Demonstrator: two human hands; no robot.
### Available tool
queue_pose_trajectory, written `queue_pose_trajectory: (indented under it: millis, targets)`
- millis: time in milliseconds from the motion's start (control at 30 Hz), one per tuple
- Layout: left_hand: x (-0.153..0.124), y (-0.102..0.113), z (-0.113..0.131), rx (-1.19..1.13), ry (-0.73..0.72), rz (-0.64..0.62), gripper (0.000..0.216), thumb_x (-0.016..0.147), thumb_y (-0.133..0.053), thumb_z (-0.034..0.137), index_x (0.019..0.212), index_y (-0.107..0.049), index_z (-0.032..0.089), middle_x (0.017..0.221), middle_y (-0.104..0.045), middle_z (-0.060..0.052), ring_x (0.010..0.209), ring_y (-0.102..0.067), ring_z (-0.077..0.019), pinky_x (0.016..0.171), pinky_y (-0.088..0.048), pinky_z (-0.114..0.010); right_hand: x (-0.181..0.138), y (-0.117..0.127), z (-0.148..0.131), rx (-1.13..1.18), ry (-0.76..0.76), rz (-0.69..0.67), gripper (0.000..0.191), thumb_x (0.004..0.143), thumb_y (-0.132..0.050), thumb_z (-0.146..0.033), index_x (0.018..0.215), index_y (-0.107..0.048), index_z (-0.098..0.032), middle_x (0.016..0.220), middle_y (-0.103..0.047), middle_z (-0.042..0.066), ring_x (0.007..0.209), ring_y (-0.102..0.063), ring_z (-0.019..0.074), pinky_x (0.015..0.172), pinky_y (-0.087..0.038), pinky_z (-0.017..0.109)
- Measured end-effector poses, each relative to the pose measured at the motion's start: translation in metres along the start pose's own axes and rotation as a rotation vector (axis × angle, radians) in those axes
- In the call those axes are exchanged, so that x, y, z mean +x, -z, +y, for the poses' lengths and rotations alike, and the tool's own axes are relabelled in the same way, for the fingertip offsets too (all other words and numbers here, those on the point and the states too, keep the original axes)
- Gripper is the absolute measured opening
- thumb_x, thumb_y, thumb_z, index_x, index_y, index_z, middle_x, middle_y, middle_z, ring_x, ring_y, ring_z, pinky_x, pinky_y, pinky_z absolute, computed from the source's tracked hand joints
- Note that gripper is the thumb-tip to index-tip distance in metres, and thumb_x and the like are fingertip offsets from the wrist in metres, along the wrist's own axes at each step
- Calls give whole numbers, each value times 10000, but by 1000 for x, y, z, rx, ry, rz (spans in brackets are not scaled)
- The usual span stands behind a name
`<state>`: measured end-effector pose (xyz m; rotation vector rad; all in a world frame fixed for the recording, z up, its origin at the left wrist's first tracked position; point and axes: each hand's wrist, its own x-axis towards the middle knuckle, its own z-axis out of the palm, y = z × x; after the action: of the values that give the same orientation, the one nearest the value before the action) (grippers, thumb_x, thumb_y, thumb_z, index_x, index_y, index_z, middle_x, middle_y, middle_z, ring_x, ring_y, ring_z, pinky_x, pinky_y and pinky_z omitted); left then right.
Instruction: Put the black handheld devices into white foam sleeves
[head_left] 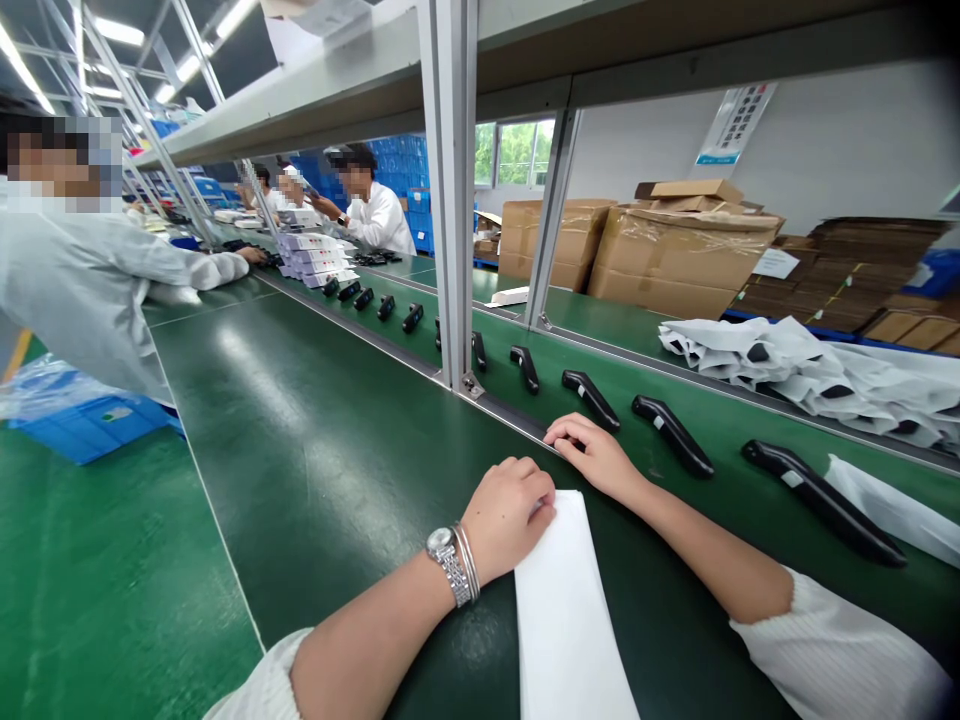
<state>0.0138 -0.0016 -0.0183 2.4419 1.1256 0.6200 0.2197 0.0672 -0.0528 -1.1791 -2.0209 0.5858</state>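
The left hand (510, 517), loosely curled, rests on a smooth white sheet (570, 610), grip unclear, on the glossy green belt (337, 470); the half-open, empty right hand (596, 458) lies just near a curved black plastic handle (591, 400).

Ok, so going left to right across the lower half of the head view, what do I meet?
blue plastic crate → left hand → right hand → black curved device → next black curved device

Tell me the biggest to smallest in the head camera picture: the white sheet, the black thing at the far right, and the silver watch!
Largest: white sheet.
Next: black handheld device.
Smallest: silver wristwatch.
The sheet and watch sit nearer the camera, so true sizes are unsure.
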Motion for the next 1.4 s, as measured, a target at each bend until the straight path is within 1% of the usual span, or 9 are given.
queue_pose_trajectory:
  millis: [300,667,1000,1400]
  targets:
    - [0,0,1,5,-3,-7,74,822,-534,129,803,-574,189,892,-570,-20,854,-508,-174,802,-428,-305,-1,1,-1,-19,-12,-9,213,888,-474,-180,882,-673,-257,1028,-621,21,979,-595,189,824,-456,321]
    - [0,1,1,18,-11,-19,76,829,-522,134,816,-571,191,907,-562,-28,864,-505,-181,806,-426,-312,-1,0,-1,-33,-3,-1,210,885,-476,-196,878,-677,-256,1024,-630,32,973,-600,205,844,-465,352]
    - [-1,0,0,11,-11,-19,75,825,-523,130,812,-567,189,903,-557,-26,865,-500,-180,809,-419,-310,-1,0,-2,-37,-6,2,207,883,-482,-188,870,-676,-259,1027,-633,20,979,-603,197,859,-458,339]
    - [-1,0,0,11,-13,-11,77,828,-523,131,821,-568,193,900,-554,-23,858,-496,-177,803,-420,-308,-1,0,-2,-42,-10,-1,210,888,-476,-196,871,-674,-263,1034,-630,21,978,-604,196,838,-465,333]
